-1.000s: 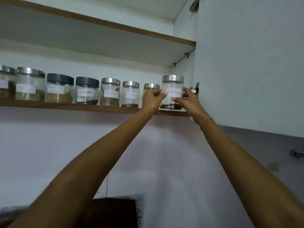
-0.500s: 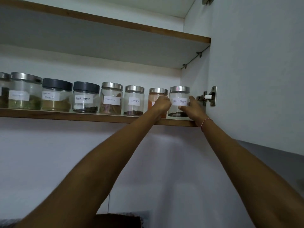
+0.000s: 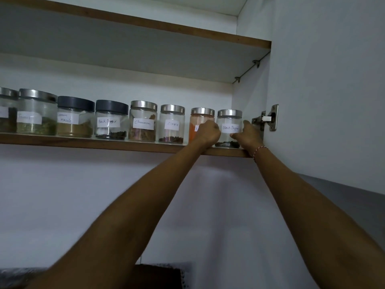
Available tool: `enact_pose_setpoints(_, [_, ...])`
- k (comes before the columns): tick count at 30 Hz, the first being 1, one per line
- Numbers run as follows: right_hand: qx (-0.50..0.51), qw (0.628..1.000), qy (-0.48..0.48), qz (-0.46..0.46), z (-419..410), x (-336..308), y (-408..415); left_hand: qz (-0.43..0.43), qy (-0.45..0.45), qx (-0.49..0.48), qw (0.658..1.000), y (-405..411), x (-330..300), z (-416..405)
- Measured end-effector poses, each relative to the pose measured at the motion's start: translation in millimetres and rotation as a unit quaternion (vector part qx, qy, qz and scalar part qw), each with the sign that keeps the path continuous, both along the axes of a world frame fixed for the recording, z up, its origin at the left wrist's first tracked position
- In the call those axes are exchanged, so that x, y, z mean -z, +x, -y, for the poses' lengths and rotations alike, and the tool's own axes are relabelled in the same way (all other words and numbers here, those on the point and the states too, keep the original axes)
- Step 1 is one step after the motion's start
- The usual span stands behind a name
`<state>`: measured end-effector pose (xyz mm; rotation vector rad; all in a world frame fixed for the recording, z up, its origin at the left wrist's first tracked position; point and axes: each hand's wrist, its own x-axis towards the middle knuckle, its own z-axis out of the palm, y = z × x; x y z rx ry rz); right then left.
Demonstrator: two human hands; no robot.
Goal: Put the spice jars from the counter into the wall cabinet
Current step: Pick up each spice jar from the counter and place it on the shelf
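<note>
While we look up into the open white wall cabinet (image 3: 312,80), a row of spice jars runs along its wooden shelf (image 3: 83,141). From the left we see steel-lidded glass jars of green herbs (image 3: 36,113), two dark-lidded jars, then clear jars labelled Cinnamon (image 3: 143,122) and Cloves (image 3: 172,124), and an orange-powder jar (image 3: 196,122). At the right end, close to the cabinet's side wall, stands the small clear glass jar with a steel lid and a white "Black Pepper" label (image 3: 229,128), resting on the shelf. Our left hand (image 3: 208,133) curls against its left side, partly covering the orange jar; our right hand (image 3: 249,134) cups its right side, thumb on the label's lower edge. With only a thin layer of peppercorns inside, we judge the jar light, but rigid, smooth and breakable. Holding low on the glass wall from both sides seems safest, not by the lid. Further right, a metal hinge (image 3: 268,118) joins the open cabinet door.
</note>
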<state>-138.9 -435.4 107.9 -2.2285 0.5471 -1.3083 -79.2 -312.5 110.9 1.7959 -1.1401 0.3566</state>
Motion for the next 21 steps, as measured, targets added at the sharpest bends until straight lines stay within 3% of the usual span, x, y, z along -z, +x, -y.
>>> enact_pose_setpoints(3, [0.028,0.993,-0.089,0.079,-18,12,-6,0.162,-0.075,-0.075,0.981,-8,18,-15])
enact_pose_setpoints(5, [0.029,0.982,-0.146,0.119,-33,26,-6,0.279,-0.084,-0.127,0.948,-10,34,-28])
enact_pose_setpoints(7, [0.048,0.971,-0.201,0.119,-46,38,-6,0.336,-0.069,-0.154,0.927,-8,47,-48])
enact_pose_setpoints(16, [0.049,0.946,-0.307,0.09,-129,69,13,0.37,0.051,-0.286,0.883,37,83,-181])
enact_pose_setpoints(21, [0.025,0.929,-0.361,0.077,-203,65,39,0.334,0.019,-0.359,0.871,70,87,-281])
